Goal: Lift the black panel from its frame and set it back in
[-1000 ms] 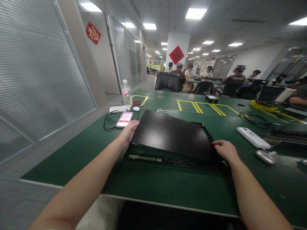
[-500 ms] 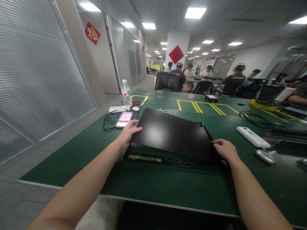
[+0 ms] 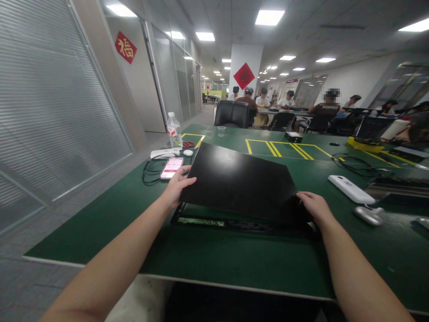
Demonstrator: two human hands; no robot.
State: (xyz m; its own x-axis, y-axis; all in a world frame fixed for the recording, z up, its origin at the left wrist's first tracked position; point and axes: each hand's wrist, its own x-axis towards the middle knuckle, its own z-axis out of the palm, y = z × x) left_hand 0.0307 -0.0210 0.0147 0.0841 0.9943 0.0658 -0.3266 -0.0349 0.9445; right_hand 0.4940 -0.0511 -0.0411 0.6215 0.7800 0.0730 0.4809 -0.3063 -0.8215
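Note:
A thin, glossy black screen panel (image 3: 239,181) is held tilted above the table, its far edge raised. My left hand (image 3: 177,185) is closed on its left edge, thumb on top and fingers partly hidden beneath. At the right edge, my right hand (image 3: 314,206) pinches the panel near its front corner, where dark shadow hides the fingertips. Under the panel lies a black frame (image 3: 264,227) with a green circuit board strip (image 3: 201,222) showing along its front. Most of the frame is covered by the panel.
A lit phone (image 3: 172,168), a black cable (image 3: 145,175), a water bottle (image 3: 174,131) and red-handled scissors (image 3: 188,144) sit left. On the right are a white power bank (image 3: 351,189) and a silver device (image 3: 368,215). A plastic cup (image 3: 221,131) stands farther back. Several people work beyond.
The panel's far edge has risen and now covers the metal tool behind it; its right side has come up off the frame's edge. Both hands keep their grip.

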